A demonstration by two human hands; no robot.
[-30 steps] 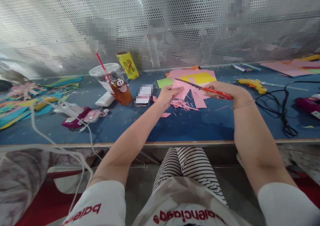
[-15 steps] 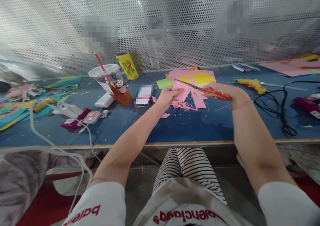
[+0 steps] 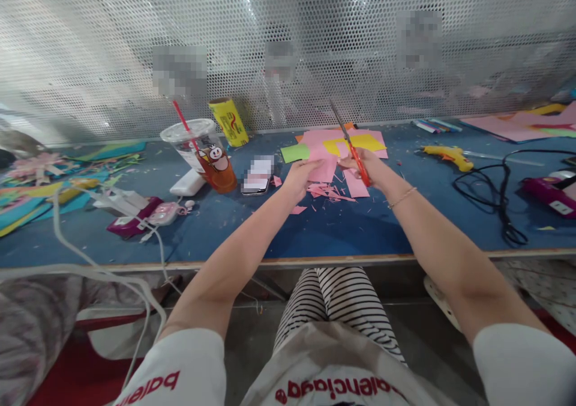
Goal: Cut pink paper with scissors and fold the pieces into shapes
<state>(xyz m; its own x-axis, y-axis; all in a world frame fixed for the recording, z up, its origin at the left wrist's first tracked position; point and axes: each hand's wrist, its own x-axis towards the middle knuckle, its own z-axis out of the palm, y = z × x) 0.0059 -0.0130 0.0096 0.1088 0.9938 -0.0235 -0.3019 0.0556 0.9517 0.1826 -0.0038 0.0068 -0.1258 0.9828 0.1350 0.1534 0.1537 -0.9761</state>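
My left hand pinches a small piece of pink paper between thumb and fingers above the table. Red-handled scissors are in my right hand, their dark blades together and pointing up and away from me. The fingertips of that hand come close to the right edge of the pink piece; whether they touch it I cannot tell. Pink paper scraps lie scattered below my hands. Behind them are pink sheets with a yellow sheet and a green piece.
A phone, a plastic cup of drink with a red straw and a yellow roll stand left. A yellow glue gun with a black cable lies right. A perforated metal screen closes the back.
My right hand has moved left, close to my left hand. The scissors have swung from pointing left across the paper to pointing up and away from it.
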